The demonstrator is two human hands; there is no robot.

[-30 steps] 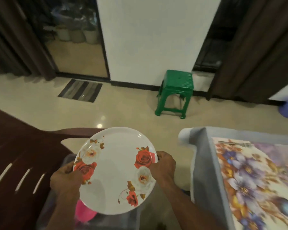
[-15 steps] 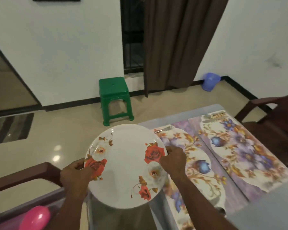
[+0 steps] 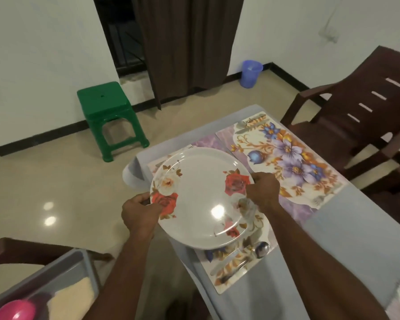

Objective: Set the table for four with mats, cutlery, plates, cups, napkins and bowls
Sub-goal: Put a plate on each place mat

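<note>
A white plate with red and white roses (image 3: 201, 197) hangs over the near floral mat (image 3: 236, 269) at the table's left end. My left hand (image 3: 140, 211) grips the plate's left rim, and my right hand (image 3: 262, 192) grips its right rim. A spoon (image 3: 261, 249) and other cutlery (image 3: 229, 269) lie on the near end of that mat. A second floral mat (image 3: 286, 158) lies beside it, with cutlery (image 3: 252, 123) at its far end and a fork (image 3: 318, 199) at its near end. Both mats sit on the grey table (image 3: 333, 239).
A grey bin (image 3: 62, 269) at lower left holds a pink item (image 3: 14, 310) and beige cloth. Brown chairs stand at the right (image 3: 356, 107) and lower left (image 3: 21, 248). A green stool (image 3: 109, 116) and a blue bucket (image 3: 251, 73) stand on the floor near the wall.
I have turned right from the bin toward the table. Both hands have carried the plate across, and it now hangs over the near mat.
</note>
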